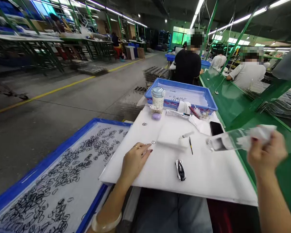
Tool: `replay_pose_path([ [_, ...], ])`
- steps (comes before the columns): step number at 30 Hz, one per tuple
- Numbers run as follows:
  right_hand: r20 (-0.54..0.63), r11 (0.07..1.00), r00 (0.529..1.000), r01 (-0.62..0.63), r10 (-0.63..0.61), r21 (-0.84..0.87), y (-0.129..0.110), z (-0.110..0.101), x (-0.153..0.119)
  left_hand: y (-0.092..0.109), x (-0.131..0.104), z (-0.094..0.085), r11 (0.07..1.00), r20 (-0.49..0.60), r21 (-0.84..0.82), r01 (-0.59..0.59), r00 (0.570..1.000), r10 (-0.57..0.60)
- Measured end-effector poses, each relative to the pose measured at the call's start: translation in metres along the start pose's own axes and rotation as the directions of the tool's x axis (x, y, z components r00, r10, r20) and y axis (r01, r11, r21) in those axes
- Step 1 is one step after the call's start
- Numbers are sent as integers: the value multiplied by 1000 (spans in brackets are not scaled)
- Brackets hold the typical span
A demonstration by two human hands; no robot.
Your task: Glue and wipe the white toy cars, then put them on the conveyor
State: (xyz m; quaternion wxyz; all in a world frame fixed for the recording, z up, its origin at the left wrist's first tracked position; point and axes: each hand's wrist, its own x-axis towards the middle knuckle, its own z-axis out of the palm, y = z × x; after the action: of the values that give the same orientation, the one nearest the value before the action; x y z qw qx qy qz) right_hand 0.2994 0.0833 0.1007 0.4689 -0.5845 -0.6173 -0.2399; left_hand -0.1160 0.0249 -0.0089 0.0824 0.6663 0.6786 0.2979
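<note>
While R hand (267, 152) holds clear plastic (229, 141), L hand (134, 161) is nr ring (153, 142).

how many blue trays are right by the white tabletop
2: one large tray left of the tabletop, holding many dark loops, and another blue tray beyond its far end, holding small pieces. Any beneath the tabletop would be hidden.

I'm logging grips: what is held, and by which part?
The right hand grips a blurred clear plastic item by its right-hand end, where crumpled white material shows. The left hand, beside a small ring, shows no clear hold.
</note>
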Motion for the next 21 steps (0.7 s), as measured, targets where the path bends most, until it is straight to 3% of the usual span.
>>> replay_pose_path([
  [4,62,960,963,253,-261,117,-20,40,-1,3,7,-2,999,41,54,-2,999,0],
  [8,121,951,954,251,-275,181,-27,63,2,-2,14,-1,995,42,91,-41,998,37],
  [10,194,952,954,176,-228,251,-31,68,5,-5,17,1,993,58,95,-63,997,58],
  [14,380,863,923,-238,58,447,-43,68,25,-7,20,2,992,77,81,-93,993,86],
  [16,387,722,899,-407,206,559,-49,60,39,-8,18,2,992,51,73,-98,994,95],
  [19,376,427,858,-503,350,751,-51,38,42,-10,8,4,988,0,86,-131,991,132],
  [20,393,357,841,-521,372,775,-49,31,35,-11,3,5,985,-20,94,-148,988,150],
  [21,414,352,829,-541,376,764,-46,25,25,-11,-2,5,982,-48,99,-161,985,166],
])
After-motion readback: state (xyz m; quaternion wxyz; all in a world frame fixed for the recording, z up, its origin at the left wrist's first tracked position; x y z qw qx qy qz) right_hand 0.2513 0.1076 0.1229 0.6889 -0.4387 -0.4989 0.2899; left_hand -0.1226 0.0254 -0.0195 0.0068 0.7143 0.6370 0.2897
